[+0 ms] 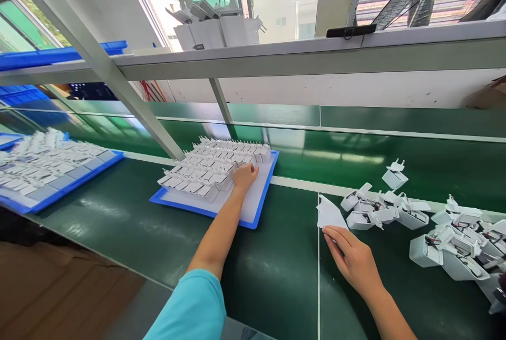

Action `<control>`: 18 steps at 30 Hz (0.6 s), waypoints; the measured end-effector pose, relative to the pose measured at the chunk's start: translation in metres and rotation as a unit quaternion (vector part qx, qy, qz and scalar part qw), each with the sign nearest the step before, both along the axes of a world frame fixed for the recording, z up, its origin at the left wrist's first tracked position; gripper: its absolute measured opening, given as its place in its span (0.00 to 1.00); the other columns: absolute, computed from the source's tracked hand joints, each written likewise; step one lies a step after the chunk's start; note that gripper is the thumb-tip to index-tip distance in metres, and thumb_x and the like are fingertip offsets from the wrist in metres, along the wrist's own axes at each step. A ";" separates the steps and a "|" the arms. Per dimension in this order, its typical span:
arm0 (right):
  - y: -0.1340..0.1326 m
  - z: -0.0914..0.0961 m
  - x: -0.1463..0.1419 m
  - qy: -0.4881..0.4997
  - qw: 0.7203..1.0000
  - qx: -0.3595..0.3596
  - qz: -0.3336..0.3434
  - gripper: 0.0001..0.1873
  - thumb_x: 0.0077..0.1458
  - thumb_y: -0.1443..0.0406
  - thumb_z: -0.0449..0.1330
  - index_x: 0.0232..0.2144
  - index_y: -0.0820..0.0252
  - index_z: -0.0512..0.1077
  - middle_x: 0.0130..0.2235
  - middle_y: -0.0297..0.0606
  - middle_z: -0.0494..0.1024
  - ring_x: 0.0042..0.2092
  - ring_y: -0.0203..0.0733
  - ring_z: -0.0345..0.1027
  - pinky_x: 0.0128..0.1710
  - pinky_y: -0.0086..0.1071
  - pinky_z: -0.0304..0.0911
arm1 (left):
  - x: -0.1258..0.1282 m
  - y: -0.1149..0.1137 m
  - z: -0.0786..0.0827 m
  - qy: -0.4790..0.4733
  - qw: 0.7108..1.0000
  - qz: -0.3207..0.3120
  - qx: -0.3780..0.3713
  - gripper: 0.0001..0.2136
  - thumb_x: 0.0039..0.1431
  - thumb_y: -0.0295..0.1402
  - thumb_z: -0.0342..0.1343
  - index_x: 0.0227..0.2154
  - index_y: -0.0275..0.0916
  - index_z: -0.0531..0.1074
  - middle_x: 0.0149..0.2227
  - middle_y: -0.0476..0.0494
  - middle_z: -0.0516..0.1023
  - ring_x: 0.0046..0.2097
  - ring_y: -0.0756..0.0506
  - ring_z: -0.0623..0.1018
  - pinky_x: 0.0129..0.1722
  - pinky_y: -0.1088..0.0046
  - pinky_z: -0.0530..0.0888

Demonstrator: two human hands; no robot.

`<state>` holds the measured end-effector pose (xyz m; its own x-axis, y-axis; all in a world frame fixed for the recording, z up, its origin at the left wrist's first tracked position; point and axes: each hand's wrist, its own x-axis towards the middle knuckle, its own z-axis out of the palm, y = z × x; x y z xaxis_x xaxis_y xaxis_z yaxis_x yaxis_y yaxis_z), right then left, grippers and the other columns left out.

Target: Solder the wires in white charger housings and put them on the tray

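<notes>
My left hand point(245, 175) reaches over the right side of a blue-edged tray point(256, 203), its fingers closed against the white plug adapters point(209, 168) standing there in rows. Whatever those fingers hold is hidden by the hand. Over the green bench, my right hand point(351, 261) pinches the lower edge of a small white sheet point(330, 212), which looks like paper. Just beyond that hand lies a loose cluster of white adapters with open housings point(379, 208).
Another blue-edged tray full of white units point(59, 171) sits at the left. More open white housings point(458, 245) are piled at the right. A slanting metal post point(130, 97) comes down behind the near tray, and a shelf rail point(276, 60) crosses above the bench.
</notes>
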<state>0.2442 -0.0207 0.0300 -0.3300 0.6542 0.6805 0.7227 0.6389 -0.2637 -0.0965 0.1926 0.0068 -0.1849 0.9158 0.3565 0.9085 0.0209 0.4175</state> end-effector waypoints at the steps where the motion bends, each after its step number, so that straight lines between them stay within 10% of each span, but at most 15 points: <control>1: 0.000 -0.001 0.001 -0.001 1.000 0.000 -0.002 0.11 0.62 0.71 0.54 0.45 0.56 0.71 0.40 0.38 0.81 0.39 0.36 0.78 0.38 0.25 0.73 | -0.001 0.000 -0.001 0.000 1.000 0.000 -0.011 0.08 0.57 0.33 0.56 0.30 0.36 0.77 0.32 0.33 0.79 0.46 0.30 0.76 0.48 0.55 0.70; 18: 0.005 -0.003 0.008 -0.033 0.997 0.003 -0.072 0.12 0.64 0.68 0.53 0.45 0.55 0.74 0.37 0.37 0.80 0.36 0.35 0.77 0.33 0.25 0.70 | -0.008 0.004 -0.002 -0.111 0.993 0.024 -0.017 0.08 0.51 0.31 0.54 0.23 0.39 0.77 0.30 0.35 0.81 0.45 0.33 0.77 0.50 0.58 0.69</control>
<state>0.2522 -0.0160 0.0274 -0.2775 0.6944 0.6639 0.8225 0.5288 -0.2094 -0.1045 0.1964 0.0046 -0.3002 0.9145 0.2713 0.7911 0.0798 0.6064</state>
